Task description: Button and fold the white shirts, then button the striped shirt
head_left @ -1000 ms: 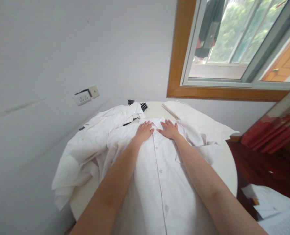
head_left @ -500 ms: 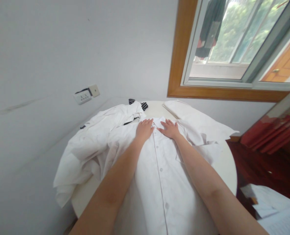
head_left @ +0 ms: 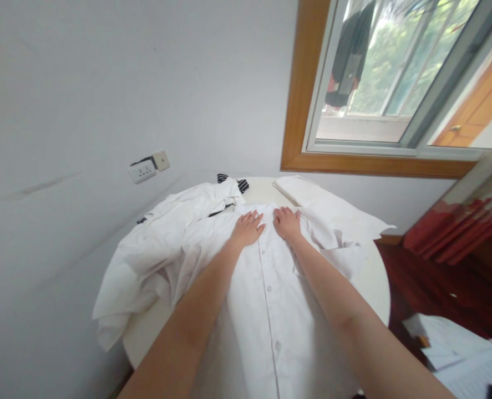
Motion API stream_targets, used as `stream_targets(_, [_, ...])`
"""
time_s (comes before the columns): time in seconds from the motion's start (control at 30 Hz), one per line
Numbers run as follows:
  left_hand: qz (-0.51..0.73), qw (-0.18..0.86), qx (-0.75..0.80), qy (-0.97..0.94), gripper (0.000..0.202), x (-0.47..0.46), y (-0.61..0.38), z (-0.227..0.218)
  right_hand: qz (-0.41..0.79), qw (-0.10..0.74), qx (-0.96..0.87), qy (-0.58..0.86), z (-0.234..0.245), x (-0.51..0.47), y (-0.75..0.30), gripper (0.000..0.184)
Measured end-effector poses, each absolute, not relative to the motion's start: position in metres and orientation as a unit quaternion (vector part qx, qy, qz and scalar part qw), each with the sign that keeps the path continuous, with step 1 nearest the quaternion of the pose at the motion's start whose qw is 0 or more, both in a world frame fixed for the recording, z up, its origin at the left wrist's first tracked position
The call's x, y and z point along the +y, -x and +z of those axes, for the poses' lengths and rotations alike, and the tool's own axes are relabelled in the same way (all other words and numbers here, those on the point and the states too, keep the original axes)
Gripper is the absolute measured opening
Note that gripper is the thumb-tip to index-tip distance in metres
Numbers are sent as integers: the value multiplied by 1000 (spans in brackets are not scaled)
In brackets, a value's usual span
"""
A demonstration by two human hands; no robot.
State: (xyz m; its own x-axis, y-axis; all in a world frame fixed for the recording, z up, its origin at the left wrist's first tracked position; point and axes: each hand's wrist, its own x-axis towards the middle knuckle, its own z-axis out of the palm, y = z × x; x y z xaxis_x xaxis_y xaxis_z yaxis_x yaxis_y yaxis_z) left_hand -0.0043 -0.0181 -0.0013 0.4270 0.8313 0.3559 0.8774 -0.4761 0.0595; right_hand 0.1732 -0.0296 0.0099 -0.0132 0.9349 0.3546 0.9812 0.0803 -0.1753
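Note:
A white button-up shirt (head_left: 249, 310) lies front side up, its button line running from the collar toward me. My left hand (head_left: 248, 228) rests flat on it just left of the buttons below the collar, fingers spread. On the other side of the collar, my right hand (head_left: 287, 223) lies on the cloth with its fingers stretched forward and closer together. Neither hand holds anything that I can see. The shirt's sleeves are bunched out to both sides.
A round white table (head_left: 376, 282) carries the clothes. Another white garment (head_left: 166, 221) is crumpled at left, near a black-and-white striped piece (head_left: 243, 185). Folded white cloth (head_left: 324, 202) lies at back right. Wall and window frame (head_left: 379, 165) stand behind; papers (head_left: 457, 343) are at lower right.
My right hand has drawn its thumb in from the button line toward its fingers. My left hand has slid slightly toward me, fingers more spread. The view has shifted a little.

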Motion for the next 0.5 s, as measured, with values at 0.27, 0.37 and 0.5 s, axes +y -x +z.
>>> stream_targets(0.27, [-191, 121, -539, 812, 34, -36, 0, 22, -113, 118, -758, 632, 42, -53, -158, 34])
stream_targets(0.37, [-150, 108, -583, 791, 35, -41, -1, 24, -68, 84, -742, 662, 47, -73, -147, 34])
stream_targets(0.5, [-139, 71, -616, 772, 41, -45, -2, 29, -16, 88, -736, 671, 35, -114, -148, 41])
